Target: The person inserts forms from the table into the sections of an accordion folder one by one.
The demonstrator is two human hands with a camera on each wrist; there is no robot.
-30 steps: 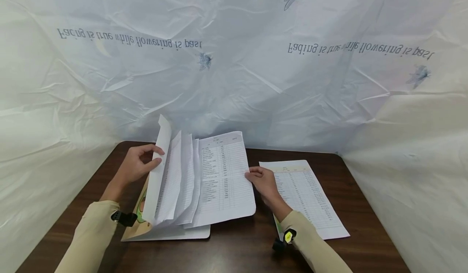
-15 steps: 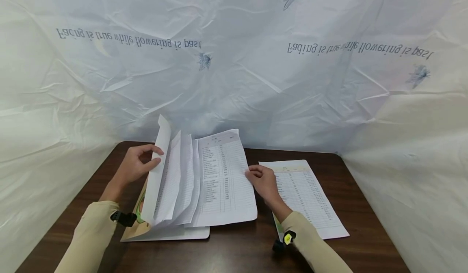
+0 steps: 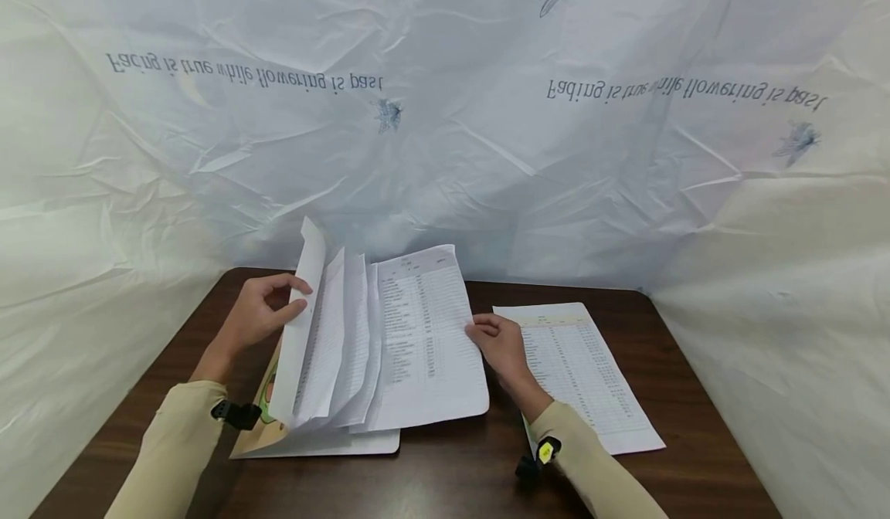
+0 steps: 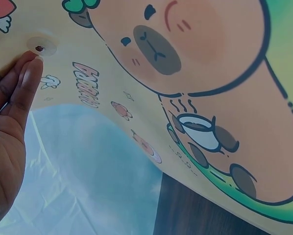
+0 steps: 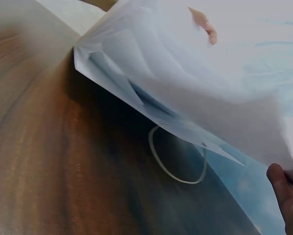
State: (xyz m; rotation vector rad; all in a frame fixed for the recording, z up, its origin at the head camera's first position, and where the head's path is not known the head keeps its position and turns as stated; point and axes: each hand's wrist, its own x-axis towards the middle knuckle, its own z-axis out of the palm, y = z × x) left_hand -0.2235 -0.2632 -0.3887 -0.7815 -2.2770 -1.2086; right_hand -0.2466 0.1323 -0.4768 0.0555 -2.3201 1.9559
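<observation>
A multi-page paper folder (image 3: 327,443) stands spread on the table, its white inner pages fanned upward. Its cover (image 4: 200,58) carries a cartoon animal with a cup, seen close in the left wrist view. My left hand (image 3: 253,314) holds the raised white flap (image 3: 300,349) between thumb and fingers, near a round fastener (image 4: 40,47). At the far side of the fan, my right hand (image 3: 499,343) pinches the right edge of a printed page (image 3: 424,341). In the right wrist view, the thumb and fingers grip that page's corner. Part of the folder's spine is hidden.
A second printed sheet (image 3: 584,372) lies at the right, partly under the right forearm, with a green edge showing. A thin pale loop of cord (image 5: 178,180) hangs below the pages. Behind the dark wooden table (image 3: 445,480) hangs a pale printed sheet (image 3: 452,156).
The printed page in my right hand has tilted slightly, its top edge shifting a little left and its lower corner a little down. The left hand has stayed in place.
</observation>
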